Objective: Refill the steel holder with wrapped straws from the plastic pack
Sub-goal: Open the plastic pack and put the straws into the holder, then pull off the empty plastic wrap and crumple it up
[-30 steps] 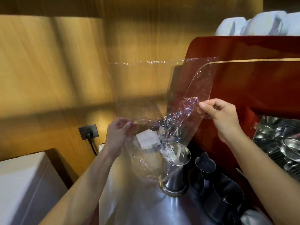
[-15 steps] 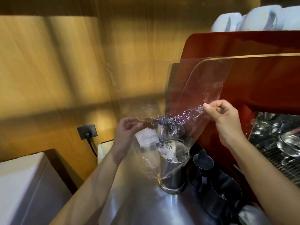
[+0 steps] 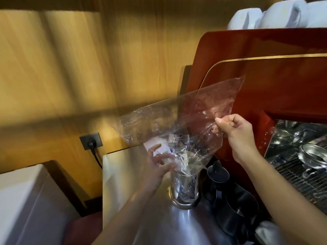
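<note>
Steel holder [image 3: 184, 183] standing upright on the steel counter [image 3: 159, 227], just left of the dark pitchers [image 3: 230, 206], and white wrapped straws [image 3: 183, 160] show at its mouth, so the refill looks largely done. The clear plastic pack [image 3: 185, 121] hangs over it, tipped with its lower end draped on the holder's rim, and it looks empty or nearly so; through the crinkled film I can't tell if a last straw lingers. What's left, by my read: clear the pack away and perhaps settle the straws. Right hand [image 3: 233, 128] is raised in front of the red espresso machine [image 3: 265, 76], fingers curled shut, pinching the pack's edge between thumb and forefinger. Left hand [image 3: 157, 167] sits low beside the holder's mouth, blurred, fingers spread and loosely open behind the film; whether it touches the pack or the white label [image 3: 155, 147] I can't tell. Both forearms reach in from below.
</note>
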`<state>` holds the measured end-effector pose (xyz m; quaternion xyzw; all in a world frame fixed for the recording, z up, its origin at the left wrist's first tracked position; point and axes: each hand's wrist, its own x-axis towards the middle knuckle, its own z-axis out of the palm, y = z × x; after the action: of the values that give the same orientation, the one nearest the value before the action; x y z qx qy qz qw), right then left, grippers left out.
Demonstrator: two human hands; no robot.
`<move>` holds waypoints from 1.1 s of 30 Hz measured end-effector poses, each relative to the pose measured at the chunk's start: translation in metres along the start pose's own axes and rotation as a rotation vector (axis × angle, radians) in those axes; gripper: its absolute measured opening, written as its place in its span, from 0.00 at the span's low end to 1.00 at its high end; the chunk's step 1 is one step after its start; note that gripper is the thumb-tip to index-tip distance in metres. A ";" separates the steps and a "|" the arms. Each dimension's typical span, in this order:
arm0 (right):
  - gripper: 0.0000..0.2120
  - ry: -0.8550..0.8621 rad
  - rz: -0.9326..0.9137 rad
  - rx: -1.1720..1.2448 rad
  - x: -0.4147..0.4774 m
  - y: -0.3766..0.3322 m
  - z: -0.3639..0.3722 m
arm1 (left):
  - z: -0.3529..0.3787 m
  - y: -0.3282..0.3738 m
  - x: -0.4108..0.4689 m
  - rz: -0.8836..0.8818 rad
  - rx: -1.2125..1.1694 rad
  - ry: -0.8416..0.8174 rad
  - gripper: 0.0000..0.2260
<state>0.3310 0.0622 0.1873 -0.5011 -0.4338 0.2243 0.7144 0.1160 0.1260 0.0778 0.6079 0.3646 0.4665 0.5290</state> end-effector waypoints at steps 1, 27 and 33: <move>0.07 0.000 0.005 0.002 -0.001 0.001 0.000 | 0.003 0.001 0.001 -0.006 -0.024 0.018 0.26; 0.03 -0.144 -0.037 -0.020 0.003 0.008 0.004 | -0.037 0.036 0.032 -0.016 -0.195 0.070 0.10; 0.08 -0.101 -0.090 -0.036 0.008 0.002 0.015 | -0.050 0.058 0.025 0.046 -0.143 0.132 0.20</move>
<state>0.3222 0.0766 0.1907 -0.4820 -0.4955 0.2089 0.6918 0.0727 0.1549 0.1400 0.5449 0.3505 0.5422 0.5350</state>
